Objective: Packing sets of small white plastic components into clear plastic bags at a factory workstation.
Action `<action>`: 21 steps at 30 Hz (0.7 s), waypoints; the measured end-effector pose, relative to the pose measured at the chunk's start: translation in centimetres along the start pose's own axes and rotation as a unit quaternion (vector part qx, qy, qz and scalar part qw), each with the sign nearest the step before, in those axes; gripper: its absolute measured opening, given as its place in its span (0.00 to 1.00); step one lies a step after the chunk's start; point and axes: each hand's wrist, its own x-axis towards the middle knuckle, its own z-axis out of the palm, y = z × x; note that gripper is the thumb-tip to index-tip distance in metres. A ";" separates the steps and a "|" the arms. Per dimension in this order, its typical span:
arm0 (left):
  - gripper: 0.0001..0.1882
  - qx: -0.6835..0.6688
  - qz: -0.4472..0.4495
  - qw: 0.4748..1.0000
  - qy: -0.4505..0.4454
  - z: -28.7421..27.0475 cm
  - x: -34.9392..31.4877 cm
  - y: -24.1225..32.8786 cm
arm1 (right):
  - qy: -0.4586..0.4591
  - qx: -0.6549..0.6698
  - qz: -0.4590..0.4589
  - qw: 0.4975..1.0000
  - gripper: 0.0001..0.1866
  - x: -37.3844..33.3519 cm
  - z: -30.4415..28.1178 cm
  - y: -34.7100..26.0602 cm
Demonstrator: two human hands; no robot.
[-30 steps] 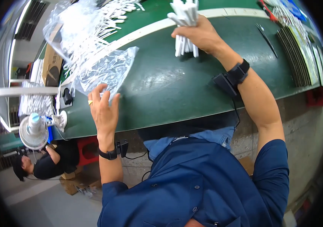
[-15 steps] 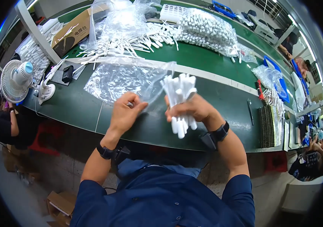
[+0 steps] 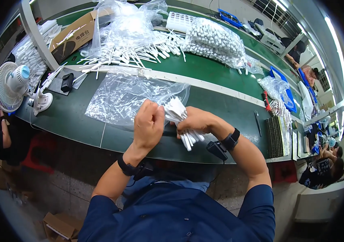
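Observation:
A bundle of thin white plastic sticks with thicker ends (image 3: pixel 176 109) lies across my right hand (image 3: pixel 199 121), whose fingers wrap round its middle. The bundle tilts, its far ends pointing at the mouth of a clear plastic bag (image 3: pixel 119 94). That bag is spread flat on the green bench, its right side slightly raised. My left hand (image 3: pixel 149 123) is closed at the bag's near right edge, the film running up to its thumb; the exact pinch is hidden. The tips of the sticks are close beside the left thumb.
Behind the bag lies a heap of loose white sticks (image 3: pixel 139 52). A packed bag of them (image 3: pixel 216 40) sits right of it. A small fan (image 3: pixel 12 86) and a black object (image 3: pixel 67 82) are at left. Tweezers (image 3: pixel 258 123) and stacked dark strips (image 3: pixel 275 137) are at right.
My right hand has tipped the bundle of sticks over toward the bag and lowered it. My left hand has moved right, close to the bundle, and turned its back upward.

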 end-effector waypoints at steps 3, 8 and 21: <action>0.07 0.035 0.105 0.994 -0.001 0.0 0.3 1.5 | 0.016 -0.238 0.030 0.971 0.12 -0.3 0.0 -2.2; 0.05 0.097 0.234 0.962 -0.104 1.1 0.2 2.8 | 0.046 -0.535 -0.017 0.843 0.09 2.6 -2.1 0.2; 0.05 0.070 0.232 0.957 -0.157 -0.2 -2.0 6.1 | -0.118 0.357 -0.161 0.913 0.09 4.1 -2.6 0.6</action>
